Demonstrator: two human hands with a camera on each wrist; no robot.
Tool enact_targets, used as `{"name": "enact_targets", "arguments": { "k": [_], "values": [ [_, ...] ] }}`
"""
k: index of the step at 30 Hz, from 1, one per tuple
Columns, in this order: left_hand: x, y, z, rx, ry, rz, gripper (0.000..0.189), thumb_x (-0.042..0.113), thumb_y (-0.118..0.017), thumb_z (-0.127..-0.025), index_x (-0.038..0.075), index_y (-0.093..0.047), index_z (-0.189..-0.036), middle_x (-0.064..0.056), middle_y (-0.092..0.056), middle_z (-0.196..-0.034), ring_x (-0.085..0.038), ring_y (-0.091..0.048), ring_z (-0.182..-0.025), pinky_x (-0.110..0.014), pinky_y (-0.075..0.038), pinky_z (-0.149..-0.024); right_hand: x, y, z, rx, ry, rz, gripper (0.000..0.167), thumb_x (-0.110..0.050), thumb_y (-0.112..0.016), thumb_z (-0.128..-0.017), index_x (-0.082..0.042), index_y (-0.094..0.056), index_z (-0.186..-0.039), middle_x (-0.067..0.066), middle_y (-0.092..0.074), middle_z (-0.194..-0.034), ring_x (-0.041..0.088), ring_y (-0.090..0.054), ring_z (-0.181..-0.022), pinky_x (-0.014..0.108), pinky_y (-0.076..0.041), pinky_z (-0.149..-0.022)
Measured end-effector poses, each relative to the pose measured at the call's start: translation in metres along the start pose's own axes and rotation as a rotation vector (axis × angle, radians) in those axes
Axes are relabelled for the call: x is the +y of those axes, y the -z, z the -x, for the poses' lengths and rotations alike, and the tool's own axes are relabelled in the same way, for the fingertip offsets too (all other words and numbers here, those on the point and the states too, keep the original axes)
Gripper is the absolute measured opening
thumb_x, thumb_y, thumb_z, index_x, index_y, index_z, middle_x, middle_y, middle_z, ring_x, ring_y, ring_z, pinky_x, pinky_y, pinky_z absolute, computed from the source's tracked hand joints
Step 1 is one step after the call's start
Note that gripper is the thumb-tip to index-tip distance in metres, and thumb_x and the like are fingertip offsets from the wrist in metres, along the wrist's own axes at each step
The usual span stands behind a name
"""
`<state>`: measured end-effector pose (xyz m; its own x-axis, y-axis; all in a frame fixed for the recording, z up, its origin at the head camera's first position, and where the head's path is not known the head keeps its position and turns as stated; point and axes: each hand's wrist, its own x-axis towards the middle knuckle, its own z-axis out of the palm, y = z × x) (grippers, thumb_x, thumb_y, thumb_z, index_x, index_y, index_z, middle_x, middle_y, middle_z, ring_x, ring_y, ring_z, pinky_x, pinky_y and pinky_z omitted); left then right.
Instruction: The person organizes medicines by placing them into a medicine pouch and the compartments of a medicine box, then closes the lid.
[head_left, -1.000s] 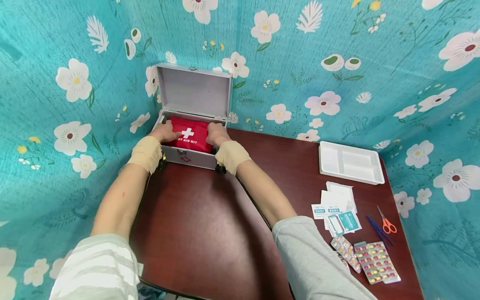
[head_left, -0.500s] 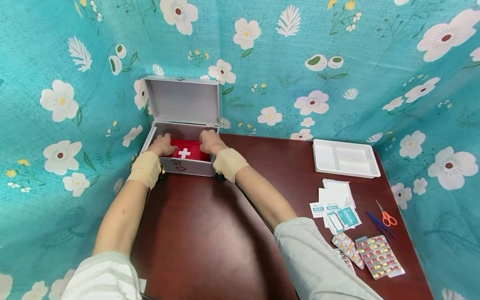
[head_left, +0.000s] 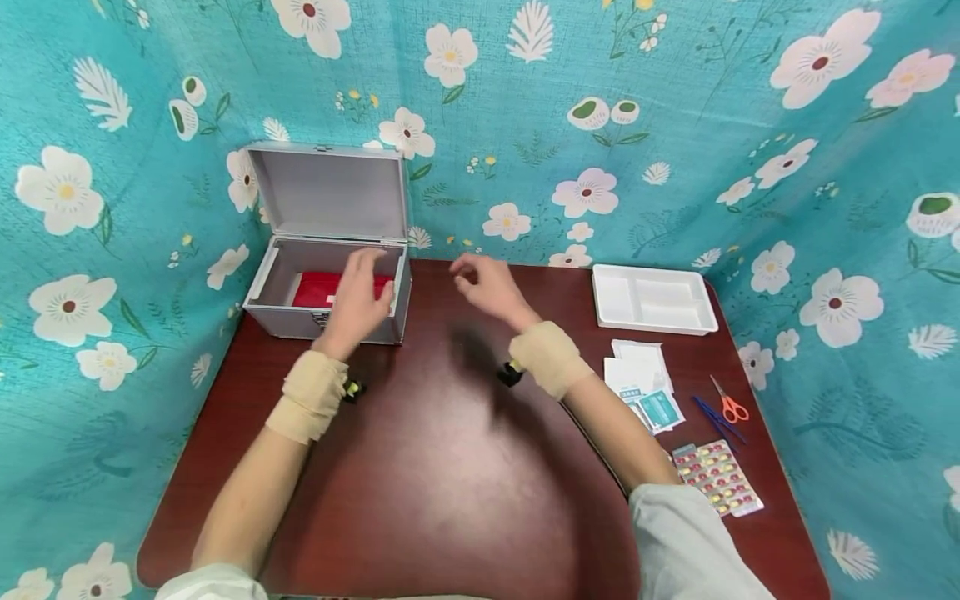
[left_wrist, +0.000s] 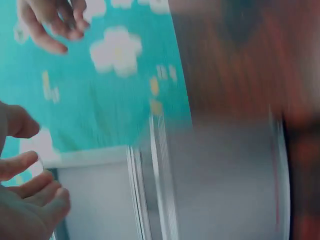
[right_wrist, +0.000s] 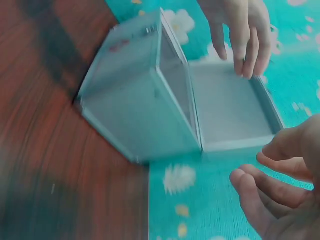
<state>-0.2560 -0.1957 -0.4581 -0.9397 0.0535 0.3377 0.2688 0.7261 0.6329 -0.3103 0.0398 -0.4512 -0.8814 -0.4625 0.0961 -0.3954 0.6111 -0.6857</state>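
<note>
A grey metal case (head_left: pixel 337 323) stands at the back left of the table, its lid (head_left: pixel 337 193) raised against the cloth. Inside lies a red first aid kit pouch (head_left: pixel 311 287), partly hidden by my left hand (head_left: pixel 360 300). That hand is over the case's front right part, fingers loosely bent and holding nothing. To the right of the case, my right hand (head_left: pixel 491 287) hovers above the table, its fingers relaxed and bare. The right wrist view shows the case's side (right_wrist: pixel 135 115) with both hands beyond and beside it.
A white divided tray (head_left: pixel 652 321) sits at the back right. In front of it lie white packets (head_left: pixel 637 358), a teal packet (head_left: pixel 660 408), orange-handled scissors (head_left: pixel 733 408), blue tweezers (head_left: pixel 716 417) and a pill blister pack (head_left: pixel 716 479). Flowered cloth (head_left: pixel 517 158) walls the table's back and sides.
Both hands have let go of the red pouch, which now lies down in the case. They have lifted out and moved right, the right hand farther. The head view has shifted.
</note>
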Motion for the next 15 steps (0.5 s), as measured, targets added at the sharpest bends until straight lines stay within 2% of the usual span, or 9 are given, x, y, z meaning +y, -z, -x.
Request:
{"name": "enact_targets", "arguments": {
  "k": [2,3,5,8,11,15],
  "values": [
    [0.022,-0.023,0.003,0.000,-0.051,0.050,0.046,0.000,-0.061,-0.089,-0.005,-0.051,-0.134,-0.023,-0.050,-0.137,-0.036,-0.048,-0.131,-0.046,-0.040,-0.115,0.018,0.018,0.018,0.051,-0.021,0.007,0.024,-0.012,-0.060,-0.096,-0.007,-0.068,-0.118,0.011,-0.073,-0.111,0.026,-0.068,-0.101,0.042,-0.055,-0.092],
    [0.032,-0.036,0.004,-0.020,-0.068,0.070,0.045,0.001,-0.062,-0.089,-0.004,-0.052,-0.133,-0.022,-0.052,-0.137,-0.034,-0.049,-0.131,-0.045,-0.040,-0.115,0.027,0.027,0.026,0.077,-0.034,0.019,0.023,-0.012,-0.061,-0.096,-0.007,-0.068,-0.118,0.011,-0.074,-0.110,0.026,-0.069,-0.101,0.042,-0.055,-0.092],
    [0.053,-0.064,0.003,-0.090,-0.091,0.104,0.046,0.004,-0.062,-0.091,-0.002,-0.052,-0.135,-0.019,-0.053,-0.137,-0.032,-0.050,-0.131,-0.043,-0.041,-0.115,0.049,0.045,0.043,0.124,-0.069,0.034,0.024,-0.012,-0.062,-0.096,-0.006,-0.068,-0.118,0.012,-0.074,-0.111,0.028,-0.068,-0.103,0.044,-0.054,-0.093],
    [0.080,-0.110,-0.003,-0.239,-0.093,0.138,0.047,0.010,-0.062,-0.094,0.001,-0.050,-0.138,-0.016,-0.053,-0.139,-0.030,-0.050,-0.132,-0.041,-0.041,-0.116,0.085,0.072,0.070,0.189,-0.144,0.021,0.025,-0.010,-0.062,-0.095,-0.004,-0.067,-0.118,0.017,-0.073,-0.111,0.033,-0.068,-0.105,0.047,-0.053,-0.095],
    [0.102,-0.152,-0.011,-0.352,-0.035,0.175,0.047,0.016,-0.059,-0.098,0.004,-0.047,-0.141,-0.015,-0.051,-0.142,-0.030,-0.055,-0.127,-0.040,-0.046,-0.111,0.123,0.100,0.097,0.254,-0.238,-0.002,0.026,-0.009,-0.060,-0.096,-0.001,-0.065,-0.120,0.023,-0.071,-0.112,0.037,-0.068,-0.105,0.049,-0.053,-0.093],
    [0.121,-0.201,-0.020,-0.423,0.055,0.249,0.049,0.020,-0.055,-0.101,0.001,-0.044,-0.144,-0.018,-0.051,-0.144,-0.032,-0.058,-0.124,-0.043,-0.050,-0.106,0.169,0.133,0.134,0.340,-0.386,0.030,0.029,-0.011,-0.057,-0.098,0.000,-0.063,-0.124,0.026,-0.070,-0.114,0.040,-0.067,-0.103,0.049,-0.054,-0.087]
  ]
}}
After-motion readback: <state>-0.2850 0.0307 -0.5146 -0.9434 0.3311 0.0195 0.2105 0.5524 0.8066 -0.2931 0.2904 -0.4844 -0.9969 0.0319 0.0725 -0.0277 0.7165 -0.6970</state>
